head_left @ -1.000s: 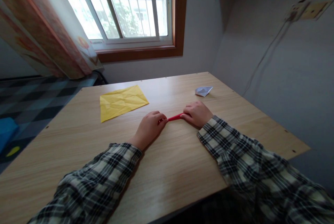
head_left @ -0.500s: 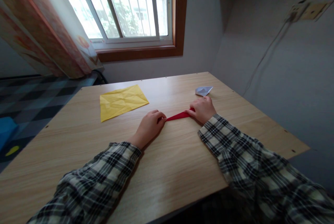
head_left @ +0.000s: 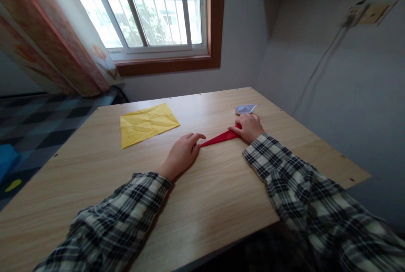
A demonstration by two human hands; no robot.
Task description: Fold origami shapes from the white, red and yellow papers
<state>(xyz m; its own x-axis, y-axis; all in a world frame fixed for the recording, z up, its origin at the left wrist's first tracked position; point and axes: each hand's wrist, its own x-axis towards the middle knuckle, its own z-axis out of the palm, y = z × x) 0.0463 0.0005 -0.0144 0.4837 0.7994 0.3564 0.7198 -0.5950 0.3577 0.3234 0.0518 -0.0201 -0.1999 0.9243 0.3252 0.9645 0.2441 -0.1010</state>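
A narrow strip of folded red paper [head_left: 220, 138] lies on the table between my two hands, tapering to a point on the left. My left hand [head_left: 183, 153] keeps that pointed end at its thumb, with the index finger raised a little above the paper. Closed over the wider right end is my right hand [head_left: 249, 127], its thumb along the near edge and its fingers hiding that end. Just behind my right hand sits a small folded white paper boat [head_left: 246, 109].
A creased yellow paper sheet [head_left: 148, 124] lies flat at the back left of the wooden table [head_left: 202, 204]. Beyond the table are a window [head_left: 152, 10] and a curtain [head_left: 60, 31]. A blue object [head_left: 8, 160] rests on the checked cloth at far left.
My right hand has slid right and slightly away along the red paper, uncovering more of it. My left index finger has lifted from the pointed end.
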